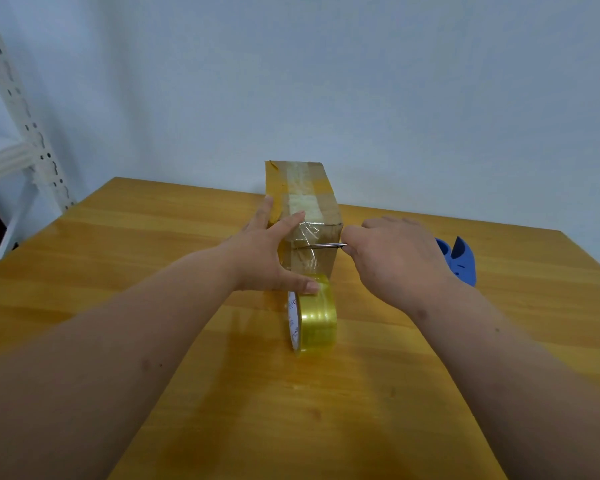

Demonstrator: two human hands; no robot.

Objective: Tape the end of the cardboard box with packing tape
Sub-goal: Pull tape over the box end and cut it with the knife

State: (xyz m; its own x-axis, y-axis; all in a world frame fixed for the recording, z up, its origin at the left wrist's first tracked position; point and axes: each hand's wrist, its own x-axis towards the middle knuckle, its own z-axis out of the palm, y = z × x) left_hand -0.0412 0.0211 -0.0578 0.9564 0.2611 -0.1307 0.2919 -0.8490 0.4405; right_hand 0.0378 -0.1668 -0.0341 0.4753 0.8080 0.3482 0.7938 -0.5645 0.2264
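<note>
A long cardboard box (321,202) lies lengthwise on the wooden table (153,258), with old tape along its top. Clear tape runs from its near end face down to a yellowish packing tape roll (317,317) standing on edge in front of it. My left hand (269,252) spans the box's near left corner, fingers on the top edge and thumb on the roll. My right hand (395,258) holds a thin metal blade (323,245) level across the tape on the box's near face.
A blue plastic tool (459,259) lies on the table behind my right hand. A white perforated metal rack post (25,112) stands at the far left. A pale wall is behind the table.
</note>
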